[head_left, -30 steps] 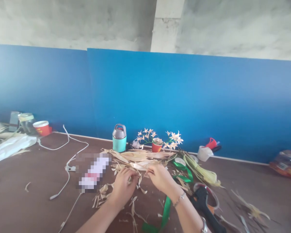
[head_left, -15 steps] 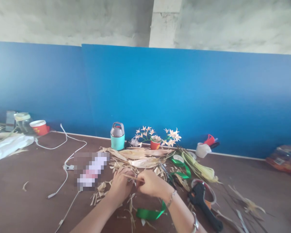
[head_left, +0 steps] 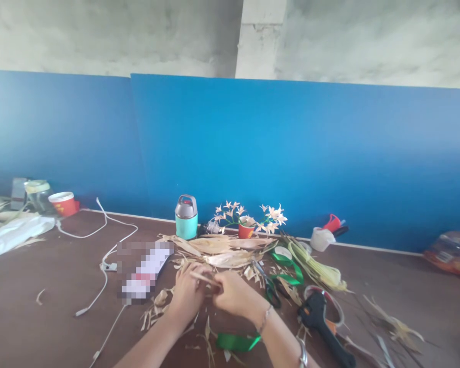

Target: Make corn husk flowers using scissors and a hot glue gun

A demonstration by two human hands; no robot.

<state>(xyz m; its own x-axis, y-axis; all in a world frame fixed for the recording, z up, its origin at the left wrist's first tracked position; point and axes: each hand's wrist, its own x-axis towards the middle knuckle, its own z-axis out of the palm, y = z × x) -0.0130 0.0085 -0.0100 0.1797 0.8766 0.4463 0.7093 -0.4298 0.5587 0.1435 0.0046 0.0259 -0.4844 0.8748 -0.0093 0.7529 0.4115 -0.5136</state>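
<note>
My right hand [head_left: 235, 294] is closed around a thin tan strip [head_left: 203, 277], which looks like dried husk or a slim stick. One end of it points left, over the fingers of my left hand [head_left: 188, 289]. That hand is curled close beside the right one, and what its fingers pinch is hidden. Dried corn husks [head_left: 232, 258] lie just beyond both hands, with small husk scraps around them. Scissors [head_left: 270, 291] with dark handles rest to the right of my right hand. Green ribbon [head_left: 235, 342] lies between my forearms.
A black glue gun [head_left: 322, 322] lies at right by a roll of tape [head_left: 341, 314]. Behind stand a turquoise flask [head_left: 186, 225] and a red cup [head_left: 246, 231] with husk flowers [head_left: 274, 217]. White cables [head_left: 107, 278] run at left. A blue partition [head_left: 253, 143] closes the back.
My right hand has shifted slightly left, closer to my left hand, and the tan strip has tilted more steeply. The scissors show more now. The whole view has moved a little.
</note>
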